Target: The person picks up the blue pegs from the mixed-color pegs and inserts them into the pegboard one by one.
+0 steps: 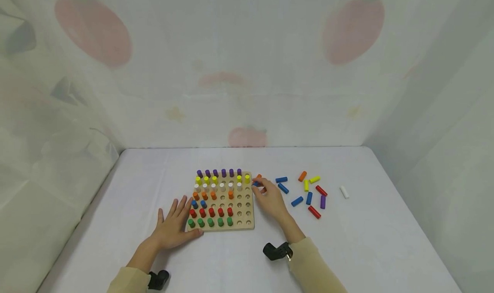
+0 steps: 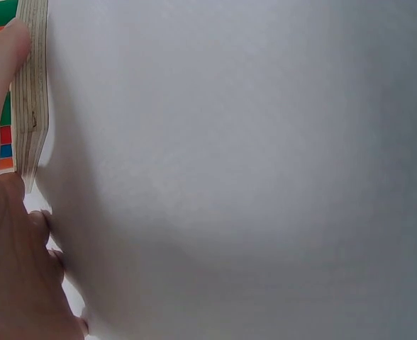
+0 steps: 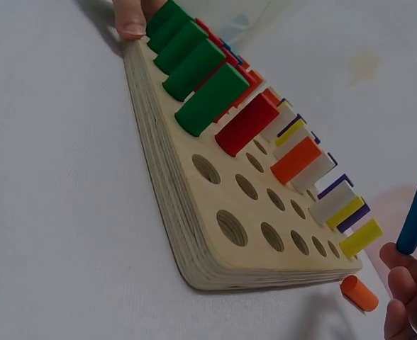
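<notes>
A wooden pegboard [image 1: 235, 207] lies on the white table with rows of purple, yellow, white, orange, blue, red and green pegs standing in it; holes on its right side are bare. My left hand [image 1: 174, 224] lies flat beside the board's near-left corner, thumb [image 2: 6, 49] against the board's edge [image 2: 31, 92]. My right hand [image 1: 259, 185] is at the board's far right edge and pinches a blue peg [image 3: 414, 223]. An orange peg [image 3: 359, 292] lies on the table just off that corner.
Loose pegs lie scattered right of the board: blue [image 1: 283, 188], orange [image 1: 302, 176], yellow [image 1: 314, 179], red [image 1: 314, 212], purple [image 1: 322, 202] and, farthest right, white [image 1: 344, 192]. Curtain walls enclose the table on three sides.
</notes>
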The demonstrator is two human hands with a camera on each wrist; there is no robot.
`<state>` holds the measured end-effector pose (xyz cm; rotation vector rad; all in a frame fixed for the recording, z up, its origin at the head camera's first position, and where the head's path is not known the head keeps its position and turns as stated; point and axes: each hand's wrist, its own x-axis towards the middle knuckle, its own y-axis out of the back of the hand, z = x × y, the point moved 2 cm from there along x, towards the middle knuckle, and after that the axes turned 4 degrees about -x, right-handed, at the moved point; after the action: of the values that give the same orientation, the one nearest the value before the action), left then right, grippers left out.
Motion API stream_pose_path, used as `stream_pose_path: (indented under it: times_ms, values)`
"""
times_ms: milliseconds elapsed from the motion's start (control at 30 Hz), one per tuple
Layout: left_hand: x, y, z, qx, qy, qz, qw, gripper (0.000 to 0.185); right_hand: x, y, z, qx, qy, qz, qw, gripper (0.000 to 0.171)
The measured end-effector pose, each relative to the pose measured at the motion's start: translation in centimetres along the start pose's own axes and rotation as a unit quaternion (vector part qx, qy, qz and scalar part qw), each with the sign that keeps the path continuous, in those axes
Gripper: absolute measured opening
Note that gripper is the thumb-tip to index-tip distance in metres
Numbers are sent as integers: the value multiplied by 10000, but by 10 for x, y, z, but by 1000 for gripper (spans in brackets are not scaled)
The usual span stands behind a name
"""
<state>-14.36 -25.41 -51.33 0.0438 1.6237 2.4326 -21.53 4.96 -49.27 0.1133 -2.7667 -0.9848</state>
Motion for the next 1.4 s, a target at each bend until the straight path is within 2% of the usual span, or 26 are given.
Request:
stream_pose_path:
  times_ms: [200,333,533,733,1067,1400]
  values:
    - [0,0,0,5,-7,-15,10000,104,1,-1,0,273,-248,-191,9991,34]
    - [0,1,0,-22,-4,-12,10000,104,0,-1,-1,339,-264,-263,9987,35]
    - [0,0,0,-6,37,-57,10000,105,1,-1,-6,440,-136,-185,9988,31]
    - [0,0,0,-56,-33,87,9999,104,3,-1,-10,522,128,-64,9985,31]
    - [1,-1,-1,-26,38,-54,10000,106,2,-4,-15,479,94,-71,9988,32]
    - [1,-2,-1,-17,33,-23,10000,105,4,-10,-22,553,200,-211,9980,29]
